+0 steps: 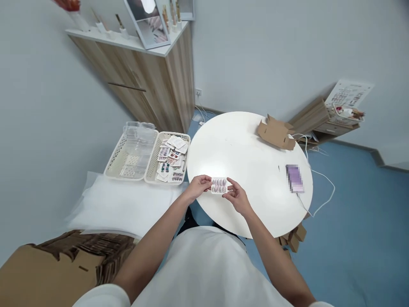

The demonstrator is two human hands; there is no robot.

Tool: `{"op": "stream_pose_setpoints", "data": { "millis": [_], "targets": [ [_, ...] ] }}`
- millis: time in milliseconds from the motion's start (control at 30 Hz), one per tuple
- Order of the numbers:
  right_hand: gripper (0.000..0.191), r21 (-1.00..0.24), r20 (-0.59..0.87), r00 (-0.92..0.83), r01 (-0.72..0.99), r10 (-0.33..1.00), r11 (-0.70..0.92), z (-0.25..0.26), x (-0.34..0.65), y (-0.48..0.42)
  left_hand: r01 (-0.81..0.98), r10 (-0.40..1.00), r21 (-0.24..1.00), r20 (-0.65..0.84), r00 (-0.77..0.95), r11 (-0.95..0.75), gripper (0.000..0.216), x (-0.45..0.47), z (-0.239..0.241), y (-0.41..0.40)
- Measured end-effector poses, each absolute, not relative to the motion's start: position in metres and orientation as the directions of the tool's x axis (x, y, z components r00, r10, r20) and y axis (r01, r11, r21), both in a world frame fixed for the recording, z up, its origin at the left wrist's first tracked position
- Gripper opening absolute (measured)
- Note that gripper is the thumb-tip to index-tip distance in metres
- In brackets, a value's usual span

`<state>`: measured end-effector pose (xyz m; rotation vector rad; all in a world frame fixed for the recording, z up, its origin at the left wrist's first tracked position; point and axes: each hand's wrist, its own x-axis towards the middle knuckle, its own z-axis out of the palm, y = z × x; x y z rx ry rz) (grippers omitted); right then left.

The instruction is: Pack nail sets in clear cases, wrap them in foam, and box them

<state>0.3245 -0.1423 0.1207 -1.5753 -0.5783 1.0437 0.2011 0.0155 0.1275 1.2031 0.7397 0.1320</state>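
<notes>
— where is the nail card (219, 185)?
— centre of the frame, above the near edge of the white surface (243, 153). the left hand (198, 186) has its grip pinching the card's left end, the right hand (237, 197) the right end.
— how far along?
— seemingly early: one card is out, and a heap of others lies in the basket (169, 160), left of centre.

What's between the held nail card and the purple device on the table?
Head view: past the right hand holding the nail card, just bare table and a tiny dark speck near the purple device.
</notes>
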Motion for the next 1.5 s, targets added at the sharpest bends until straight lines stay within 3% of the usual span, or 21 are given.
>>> {"op": "stream_pose_setpoints", "data": {
  "millis": [200, 333, 500, 633, 800, 1133, 1233, 1500],
  "targets": [
    [0.067, -0.941, -0.336, 0.540, -0.225, 0.772, -0.252, 0.117, 0.375, -0.217, 0.322, 0.434, 0.927, -0.375, 0.819, 0.194, 0.027, 0.263, 0.132, -0.046],
    [0.066, -0.933, -0.353, 0.541, -0.270, 0.764, -0.240, 0.116, 0.402, -0.252, 0.357, 0.389, 0.921, -0.389, 0.835, 0.155, 0.021, 0.299, 0.130, -0.073],
    [0.061, -0.908, -0.385, 0.610, -0.385, 0.692, -0.165, 0.115, 0.418, -0.270, 0.389, 0.430, 0.893, -0.451, 0.782, 0.228, 0.019, 0.320, 0.125, -0.096],
    [0.045, -0.874, -0.424, 0.634, -0.474, 0.647, -0.108, 0.111, 0.422, -0.266, 0.368, 0.482, 0.854, -0.514, 0.710, 0.368, 0.021, 0.322, 0.118, -0.119],
    [0.033, -0.901, -0.400, 0.695, -0.419, 0.598, -0.116, 0.112, 0.433, -0.257, 0.394, 0.433, 0.823, -0.555, 0.710, 0.410, 0.021, 0.318, 0.112, -0.141],
    [0.024, -0.936, -0.339, 0.547, -0.276, 0.765, -0.218, 0.124, 0.458, -0.255, 0.388, 0.364, 0.890, -0.454, 0.814, 0.241, 0.029, 0.323, 0.131, -0.119],
    [0.030, -0.945, -0.322, 0.619, -0.248, 0.716, -0.212, 0.121, 0.452, -0.256, 0.414, 0.348, 0.865, -0.496, 0.796, 0.284, 0.030, 0.321, 0.126, -0.125],
    [0.055, -0.923, -0.379, 0.740, -0.255, 0.556, -0.289, 0.101, 0.411, -0.278, 0.366, 0.466, 0.834, -0.539, 0.702, 0.413, 0.039, 0.314, 0.107, -0.140]
  ]
}}
